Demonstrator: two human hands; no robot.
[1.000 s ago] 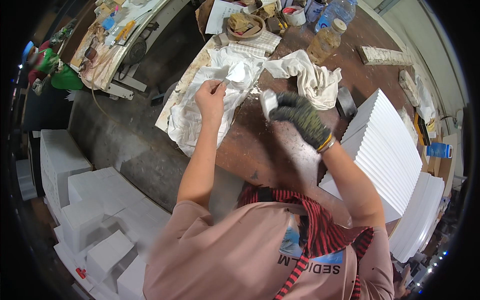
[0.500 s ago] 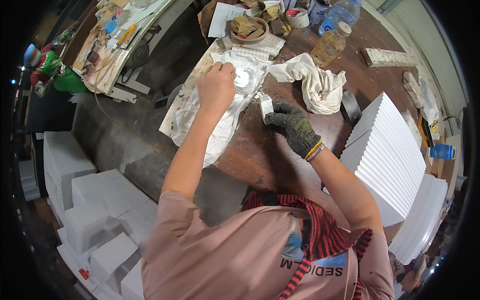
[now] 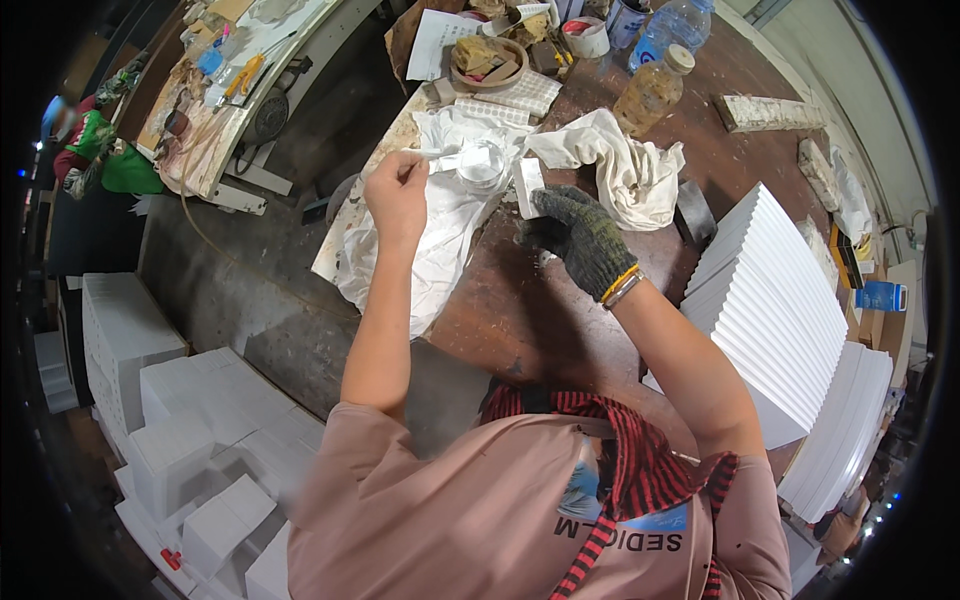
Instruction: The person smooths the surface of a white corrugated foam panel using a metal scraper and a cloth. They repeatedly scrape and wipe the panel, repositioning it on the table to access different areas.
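Observation:
My bare left hand point(image 3: 397, 195) is pinched on the near end of a slim, pale spatula-like tool point(image 3: 440, 160). Its broader white end reaches over a small clear tub point(image 3: 484, 166) with white stuff in it. The tub stands on a crumpled white plastic sheet point(image 3: 400, 265). To the right, my right hand point(image 3: 585, 240), in a dark grey-green knit glove, grips a small white block point(image 3: 528, 188) that stands up from its fingers. A crumpled off-white cloth point(image 3: 640, 180) lies just beyond the glove. Exactly what kind of tool it is I cannot make out.
On the brown table point(image 3: 500, 320) stand a jar point(image 3: 650, 95) of cloudy brown liquid and a bowl point(image 3: 490, 65) of scraps. A ribbed white stack point(image 3: 770, 300) rises at right. White blocks point(image 3: 220, 400) fill the lower left. A second workbench point(image 3: 250, 100) is far left.
My left hand has drawn back left and toward me from over the tub, bringing the tool into sight. The right hand has shifted slightly, and the block's broad face now shows more.

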